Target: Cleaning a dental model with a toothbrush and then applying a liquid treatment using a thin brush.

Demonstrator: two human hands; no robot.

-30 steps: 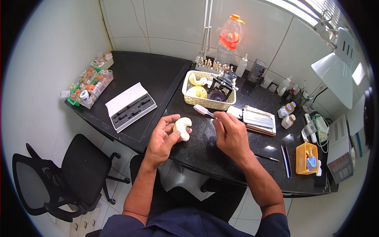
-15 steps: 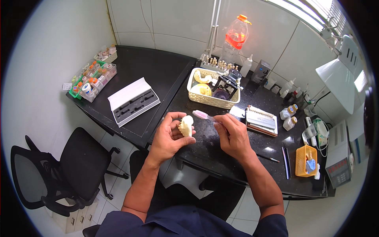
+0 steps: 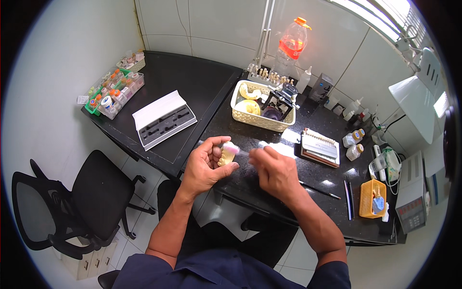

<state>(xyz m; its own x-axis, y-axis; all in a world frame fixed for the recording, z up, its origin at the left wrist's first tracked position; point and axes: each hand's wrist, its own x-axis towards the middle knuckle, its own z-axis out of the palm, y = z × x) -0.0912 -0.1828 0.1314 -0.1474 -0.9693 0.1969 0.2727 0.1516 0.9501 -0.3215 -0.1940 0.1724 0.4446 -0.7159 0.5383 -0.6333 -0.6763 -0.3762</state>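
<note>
My left hand [image 3: 201, 166] is closed around a cream-coloured dental cast [image 3: 224, 158], with the thumb along its near side. Between the fingers of my right hand [image 3: 275, 171] is the clear handle of a toothbrush [image 3: 231, 148], its head pink and white. Those bristles lie against the top of the cast. Much of the handle is covered by my right fingers. Both hands are above the front edge of the black worktop.
A cream basket [image 3: 262, 123] holds more casts and a black articulator. Right of it lie a shade guide [image 3: 320, 148] and a thin brush [image 3: 320, 190]. An orange basket [image 3: 373, 198] stands far right. On the left are an opened white case [image 3: 163, 120] and a black chair [image 3: 98, 183].
The toothbrush has moved left onto the cast, from a spot just beside it. My right hand has shifted left with it. The cast has turned slightly in my left hand.
</note>
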